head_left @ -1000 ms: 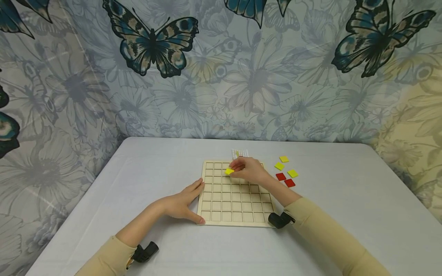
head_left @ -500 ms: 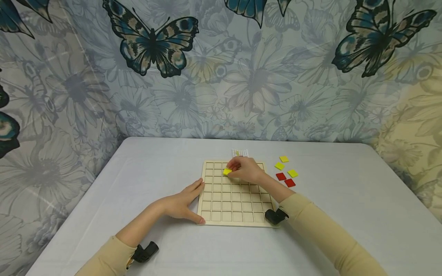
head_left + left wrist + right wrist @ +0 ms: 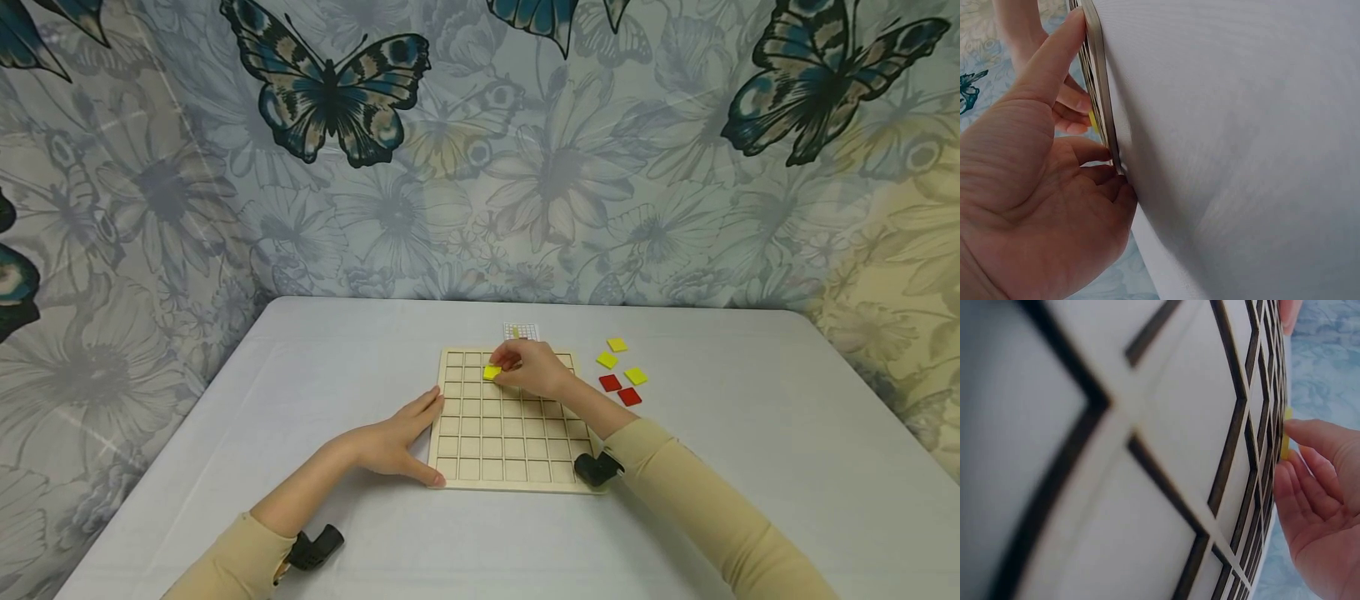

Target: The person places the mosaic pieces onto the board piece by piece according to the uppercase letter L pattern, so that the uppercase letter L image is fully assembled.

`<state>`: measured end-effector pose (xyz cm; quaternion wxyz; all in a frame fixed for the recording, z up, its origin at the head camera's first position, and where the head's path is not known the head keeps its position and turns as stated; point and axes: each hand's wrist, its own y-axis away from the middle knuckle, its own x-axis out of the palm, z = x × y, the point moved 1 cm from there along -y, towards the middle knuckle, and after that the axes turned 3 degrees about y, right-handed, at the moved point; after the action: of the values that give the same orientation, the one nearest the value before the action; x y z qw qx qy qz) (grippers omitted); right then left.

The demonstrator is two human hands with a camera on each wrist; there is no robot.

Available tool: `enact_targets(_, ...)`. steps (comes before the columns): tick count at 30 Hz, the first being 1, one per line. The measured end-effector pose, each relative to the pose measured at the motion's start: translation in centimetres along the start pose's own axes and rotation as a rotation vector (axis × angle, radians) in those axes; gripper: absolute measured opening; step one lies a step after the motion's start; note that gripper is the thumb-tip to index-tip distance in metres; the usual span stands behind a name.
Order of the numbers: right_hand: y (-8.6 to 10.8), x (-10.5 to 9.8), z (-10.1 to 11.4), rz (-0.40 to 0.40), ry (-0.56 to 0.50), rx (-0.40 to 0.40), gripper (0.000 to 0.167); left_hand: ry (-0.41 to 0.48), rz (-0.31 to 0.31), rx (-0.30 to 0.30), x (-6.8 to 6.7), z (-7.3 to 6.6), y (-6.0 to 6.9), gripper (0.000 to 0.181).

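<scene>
A pale wooden grid board (image 3: 498,450) with square cells lies on the table. My left hand (image 3: 393,437) rests against its left edge, thumb at the near corner and fingers straight along the side. In the left wrist view that hand (image 3: 1041,181) touches the board's rim (image 3: 1100,81). Over the upper part of the grid, my right hand (image 3: 536,369) pinches a yellow square tile (image 3: 491,372) between thumb and fingers. The right wrist view has the tile (image 3: 1285,447) edge-on against the board; whether it sits fully down in a cell I cannot tell.
Right of the board lie several loose tiles: yellow ones (image 3: 607,360) and two red ones (image 3: 630,397). A small printed grid card (image 3: 521,331), partly covered by the right hand, lies behind the board. White cloth (image 3: 360,333) covers the table, with a patterned backdrop (image 3: 450,217) behind.
My right hand has shifted slightly left with the yellow tile, which has turned squarer to the grid. The left hand holds its place at the board's edge.
</scene>
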<state>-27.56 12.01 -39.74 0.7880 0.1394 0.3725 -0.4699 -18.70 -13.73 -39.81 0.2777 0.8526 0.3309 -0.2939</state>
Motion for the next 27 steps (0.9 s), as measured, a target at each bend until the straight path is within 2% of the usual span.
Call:
enact_targets(4, -0.15, 0.05, -0.18, 0.009, 0.008, 0.019, 0.023, 0.006, 0.0, -0.002, -0.03, -0.08, 0.07, 0.116)
enact_targets(12, -0.26, 0.07, -0.35, 0.013, 0.017, 0.005, 0.022, 0.009, -0.005, 0.005, -0.02, 0.04, 0.01, 0.116)
enact_targets(27, -0.11, 0.04, -0.78, 0.022, -0.068, 0.026, 0.026, 0.002, -0.008, -0.003, 0.04, 0.07, 0.02, 0.117)
